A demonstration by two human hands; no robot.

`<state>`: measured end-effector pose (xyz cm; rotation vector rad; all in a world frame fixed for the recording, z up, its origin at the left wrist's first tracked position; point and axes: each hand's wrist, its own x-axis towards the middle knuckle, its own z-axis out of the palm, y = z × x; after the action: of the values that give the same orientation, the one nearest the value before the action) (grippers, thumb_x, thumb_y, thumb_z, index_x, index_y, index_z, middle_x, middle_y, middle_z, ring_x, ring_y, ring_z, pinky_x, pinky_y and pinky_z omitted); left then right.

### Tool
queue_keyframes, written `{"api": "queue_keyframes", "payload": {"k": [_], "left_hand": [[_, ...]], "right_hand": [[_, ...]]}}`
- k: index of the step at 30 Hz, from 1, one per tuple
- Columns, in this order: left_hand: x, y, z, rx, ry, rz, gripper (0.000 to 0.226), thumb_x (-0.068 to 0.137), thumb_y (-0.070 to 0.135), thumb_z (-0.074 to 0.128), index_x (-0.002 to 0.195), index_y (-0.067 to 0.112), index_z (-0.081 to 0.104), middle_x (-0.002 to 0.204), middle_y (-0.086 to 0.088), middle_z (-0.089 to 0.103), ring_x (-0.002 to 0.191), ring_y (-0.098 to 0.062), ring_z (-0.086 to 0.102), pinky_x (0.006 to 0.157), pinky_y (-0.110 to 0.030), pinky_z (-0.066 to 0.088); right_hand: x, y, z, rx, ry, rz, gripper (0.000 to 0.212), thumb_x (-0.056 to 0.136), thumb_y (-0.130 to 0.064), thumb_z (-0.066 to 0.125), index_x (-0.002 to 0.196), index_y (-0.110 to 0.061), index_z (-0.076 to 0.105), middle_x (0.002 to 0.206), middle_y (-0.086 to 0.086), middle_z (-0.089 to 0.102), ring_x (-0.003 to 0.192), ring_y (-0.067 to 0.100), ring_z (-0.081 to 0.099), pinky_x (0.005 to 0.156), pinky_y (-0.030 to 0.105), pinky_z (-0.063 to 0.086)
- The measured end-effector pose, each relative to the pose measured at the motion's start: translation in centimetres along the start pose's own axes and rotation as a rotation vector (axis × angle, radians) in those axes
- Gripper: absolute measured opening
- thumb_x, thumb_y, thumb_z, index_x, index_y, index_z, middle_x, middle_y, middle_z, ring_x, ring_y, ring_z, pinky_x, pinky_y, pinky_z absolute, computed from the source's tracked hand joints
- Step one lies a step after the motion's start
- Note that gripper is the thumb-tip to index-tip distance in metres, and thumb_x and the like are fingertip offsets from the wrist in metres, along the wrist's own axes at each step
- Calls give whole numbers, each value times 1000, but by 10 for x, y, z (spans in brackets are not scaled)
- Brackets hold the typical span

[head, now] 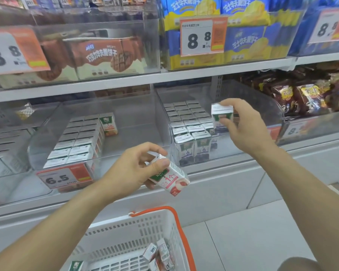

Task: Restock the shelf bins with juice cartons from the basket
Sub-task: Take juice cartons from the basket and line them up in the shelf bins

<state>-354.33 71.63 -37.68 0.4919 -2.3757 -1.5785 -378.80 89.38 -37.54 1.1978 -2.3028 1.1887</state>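
Your right hand (249, 126) grips a purple-labelled carton (221, 116) by its top, fingers curled over it, and holds it upright above the right-hand clear bin (262, 106). That bin already carries rows of matching cartons (186, 122) along its left side; the open floor lies to their right, directly under your hand. Your left hand (133, 169) holds a pink-labelled carton (169, 178), thumb and fingers closed around its upper end, the body tilted down and to the right, in front of the shelf edge and clear of any bin. The basket (125, 231) stands below with a few cartons (159, 253) left in its near corner.

Assessment: the placement on the right is the step in hand, and it is not yet completed.

Recommendations:
- Lower the purple carton straight down beside the outermost stocked row, label facing front as with the front cartons, and seat it flat before you let go.
- Keep your knuckles off the bin's far wall; the clear plastic is hard to judge by eye.
- Do not drop the pink carton into this bin. Its label does not match. The left-hand bin (47, 133) holds stock whose lone visible label looks orange, so I cannot confirm a match there either; check the label before committing.
- Right the pink carton in your grip first; tilted as it is, it would land on an edge.
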Motion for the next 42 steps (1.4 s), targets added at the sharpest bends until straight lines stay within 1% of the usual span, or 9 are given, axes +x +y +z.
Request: {"api": "queue_keyframes", "payload": {"k": [5,9,16,19,22,27,33,38,42], "left_hand": [[-6,0,-6,-7,17,-11,35,78,42,67,106,21,65,88,-8,77,75,-24,73,64,-45,61],[-7,-1,-11,-39,34,-35,33,82,39,65,109,19,63,87,-8,77,70,-20,71,62,-39,60],[-13,-6,-14,-67,26,-92,38,83,41,65,118,28,58,90,-9,77,73,-20,71,64,-36,59],[-20,-7,-23,-50,37,-151,43,81,42,68,119,29,53,92,-9,77,76,-24,72,61,-32,57],[-28,-8,-37,-4,58,-198,38,85,38,71,115,21,53,93,-8,77,82,-29,73,65,-37,58],[-50,-5,-60,24,121,-174,24,86,26,75,98,10,62,80,-5,75,68,-23,70,62,-38,57],[-93,-12,-113,137,58,-102,35,78,36,79,101,14,64,85,0,74,69,-11,67,64,-29,55],[-115,-19,-195,205,-44,-61,27,77,21,80,101,22,68,99,-7,73,79,-35,67,68,-39,56],[-123,-17,-259,297,-129,-112,26,78,15,77,100,27,70,102,-4,73,87,-30,69,73,-40,56]], "right_hand": [[3,6,5,-124,-310,154,33,98,-18,60,129,-27,54,88,-13,49,76,11,48,76,29,37],[3,11,11,-173,-341,204,27,101,-31,54,122,-19,66,118,2,48,93,18,55,85,28,37],[-1,9,12,-366,-420,171,37,105,-30,39,107,-10,70,113,11,54,101,32,56,81,34,38],[-5,-10,14,-514,-345,102,32,103,-34,44,124,-19,64,127,9,57,116,33,51,94,46,40],[-19,-61,25,-133,-255,-65,26,94,-30,63,119,-22,66,114,-4,64,102,13,59,93,40,48],[-61,-159,62,126,-735,-153,54,78,-60,72,124,-41,52,99,-19,62,80,0,64,69,22,52],[-72,-209,111,287,-607,-220,36,82,-46,73,112,-34,59,82,-13,64,71,5,61,71,34,53],[-68,-248,145,506,-633,-230,40,81,-40,79,116,-30,62,96,-9,67,77,12,65,68,22,53],[-56,-256,182,432,-592,-299,50,81,-41,79,124,-27,56,106,-9,63,87,10,61,82,28,53]]}}
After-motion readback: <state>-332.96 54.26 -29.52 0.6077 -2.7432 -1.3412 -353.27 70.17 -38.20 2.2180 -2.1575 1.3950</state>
